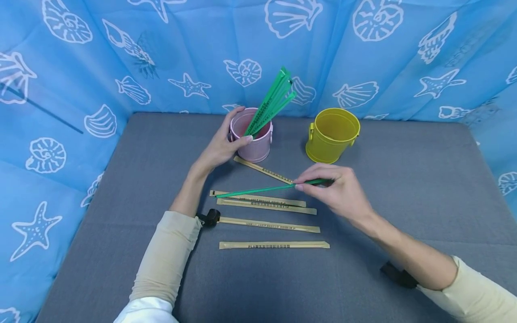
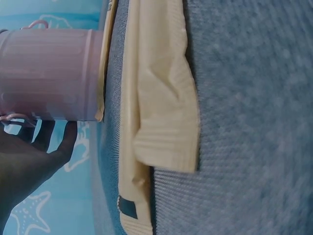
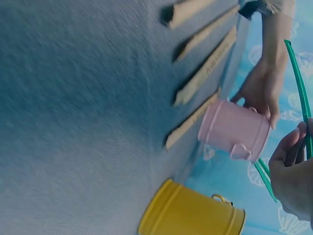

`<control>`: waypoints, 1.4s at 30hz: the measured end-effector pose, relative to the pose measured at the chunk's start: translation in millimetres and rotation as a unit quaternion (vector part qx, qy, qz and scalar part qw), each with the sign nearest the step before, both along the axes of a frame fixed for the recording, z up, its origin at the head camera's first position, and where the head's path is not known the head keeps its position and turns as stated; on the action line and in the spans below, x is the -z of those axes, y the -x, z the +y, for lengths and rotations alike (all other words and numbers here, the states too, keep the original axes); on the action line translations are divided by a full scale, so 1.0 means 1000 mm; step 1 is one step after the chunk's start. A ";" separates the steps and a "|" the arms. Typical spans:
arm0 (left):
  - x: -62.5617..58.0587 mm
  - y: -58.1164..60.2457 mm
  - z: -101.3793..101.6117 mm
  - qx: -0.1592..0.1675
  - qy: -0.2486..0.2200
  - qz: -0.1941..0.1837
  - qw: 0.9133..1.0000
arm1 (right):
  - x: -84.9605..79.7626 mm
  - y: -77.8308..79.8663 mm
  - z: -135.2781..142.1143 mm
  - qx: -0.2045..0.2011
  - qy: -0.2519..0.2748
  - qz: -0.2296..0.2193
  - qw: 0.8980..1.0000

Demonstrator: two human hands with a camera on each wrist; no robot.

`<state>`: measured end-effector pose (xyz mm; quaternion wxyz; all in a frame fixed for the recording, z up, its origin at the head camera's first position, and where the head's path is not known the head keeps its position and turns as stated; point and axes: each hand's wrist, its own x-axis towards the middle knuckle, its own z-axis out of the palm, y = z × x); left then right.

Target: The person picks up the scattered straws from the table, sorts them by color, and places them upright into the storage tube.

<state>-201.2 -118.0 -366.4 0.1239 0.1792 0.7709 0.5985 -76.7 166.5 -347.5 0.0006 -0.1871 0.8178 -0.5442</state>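
My left hand (image 1: 220, 146) grips the pink bucket (image 1: 258, 151) at its left side, with the thumb at the rim. Several green wrapped straws (image 1: 269, 102) lean to the right out of this bucket. Over the table, my right hand (image 1: 337, 188) pinches another green wrapped straw (image 1: 258, 191) between thumb and fingers, held roughly level. Beneath it lie tan paper-wrapped straws (image 1: 266, 206) with dark print. One tan straw (image 1: 264, 170) slants from the foot of the pink bucket towards the right fingertips.
A yellow bucket (image 1: 328, 146) stands to the right of the pink one, behind my right hand. More tan straws (image 1: 274, 245) lie in rows nearer the front. The grey table (image 1: 404, 179) meets a blue shell-patterned curtain (image 1: 210, 40) at the back.
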 end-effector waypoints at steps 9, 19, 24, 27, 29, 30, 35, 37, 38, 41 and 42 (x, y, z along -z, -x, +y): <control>-0.001 0.002 0.001 0.009 -0.025 0.007 1.000 | -0.014 0.019 0.004 0.040 -0.027 0.022 0.999; 0.007 0.007 0.001 0.008 -0.042 0.009 0.999 | -0.031 0.044 0.012 0.106 -0.057 0.042 0.992; 0.024 0.016 -0.001 -0.006 -0.003 0.042 0.999 | -0.040 0.055 0.012 0.135 -0.073 0.063 0.986; 0.027 0.016 -0.002 -0.021 0.035 0.054 0.998 | -0.044 0.061 0.012 0.137 -0.074 0.063 0.986; 0.027 0.015 -0.002 -0.026 0.038 0.051 0.998 | -0.047 0.065 0.012 0.138 -0.079 0.057 0.986; 0.027 0.015 -0.002 -0.028 0.039 0.049 0.998 | -0.048 0.067 0.013 0.138 -0.083 0.052 0.986; 0.027 0.015 -0.002 -0.029 0.037 0.048 0.998 | -0.052 0.077 0.014 0.144 -0.119 0.041 0.982; 0.027 0.015 -0.002 -0.026 0.029 0.048 0.998 | -0.054 0.081 0.014 0.143 -0.132 0.046 0.980; 0.027 0.015 -0.002 -0.025 0.026 0.047 0.998 | -0.054 0.082 0.014 0.142 -0.139 0.049 0.979; 0.028 0.016 -0.002 -0.023 0.019 0.046 0.999 | -0.056 0.085 0.013 0.136 -0.157 0.052 0.977; 0.028 0.016 -0.002 -0.023 0.019 0.045 0.999 | -0.057 0.085 0.013 0.134 -0.162 0.051 0.976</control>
